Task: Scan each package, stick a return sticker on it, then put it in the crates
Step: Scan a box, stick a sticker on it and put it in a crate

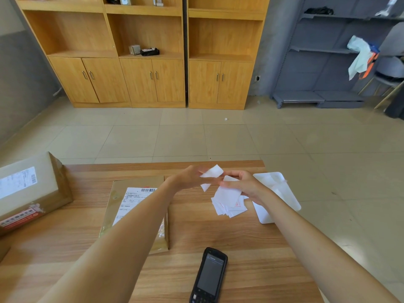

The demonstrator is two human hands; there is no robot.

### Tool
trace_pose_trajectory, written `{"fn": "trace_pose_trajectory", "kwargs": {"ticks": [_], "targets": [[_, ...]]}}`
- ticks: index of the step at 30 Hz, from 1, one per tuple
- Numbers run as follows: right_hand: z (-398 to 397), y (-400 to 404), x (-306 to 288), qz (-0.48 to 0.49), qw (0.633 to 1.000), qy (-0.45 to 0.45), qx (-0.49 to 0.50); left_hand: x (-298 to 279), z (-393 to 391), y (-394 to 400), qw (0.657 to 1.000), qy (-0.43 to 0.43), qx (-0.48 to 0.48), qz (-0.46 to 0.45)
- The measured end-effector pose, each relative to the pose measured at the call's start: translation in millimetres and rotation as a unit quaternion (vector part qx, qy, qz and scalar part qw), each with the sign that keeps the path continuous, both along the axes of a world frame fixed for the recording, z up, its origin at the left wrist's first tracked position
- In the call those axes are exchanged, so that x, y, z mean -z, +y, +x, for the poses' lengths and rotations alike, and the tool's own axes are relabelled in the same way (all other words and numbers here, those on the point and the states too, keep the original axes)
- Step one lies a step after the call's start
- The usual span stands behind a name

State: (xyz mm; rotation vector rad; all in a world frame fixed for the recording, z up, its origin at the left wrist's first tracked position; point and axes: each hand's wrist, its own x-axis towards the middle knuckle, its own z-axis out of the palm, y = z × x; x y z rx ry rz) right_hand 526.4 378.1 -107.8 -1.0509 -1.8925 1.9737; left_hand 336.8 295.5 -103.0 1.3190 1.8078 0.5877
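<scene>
Head view. Both hands meet above the far side of the wooden desk (218,237). The left hand (190,177) pinches a small white paper sticker (212,171) in its fingers; the right hand (244,184) has its fingers curled on a white backing sheet (227,194), just above a loose pile of white stickers with red print (231,207). A flat brown cardboard package with a white shipping label (122,206) lies under the left forearm. A black handheld scanner (208,276) lies at the near edge, a larger brown box (28,189) at far left.

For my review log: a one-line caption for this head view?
Both hands peel a return sticker above the sticker pile; flat package and scanner wait.
</scene>
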Motion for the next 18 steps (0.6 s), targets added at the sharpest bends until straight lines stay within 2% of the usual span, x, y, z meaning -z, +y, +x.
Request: {"fn": "trace_pose_trajectory", "kwargs": {"ticks": [14, 18], "targets": [[-5, 2, 6, -0.001, 0.998, 0.001, 0.06, -4, 13, 3, 0.989, -0.119, -0.028, -0.084], [0, 2, 9, 0.016, 0.996, -0.023, 0.083, 15, 20, 11, 0.986, -0.12, -0.089, -0.072]]}}
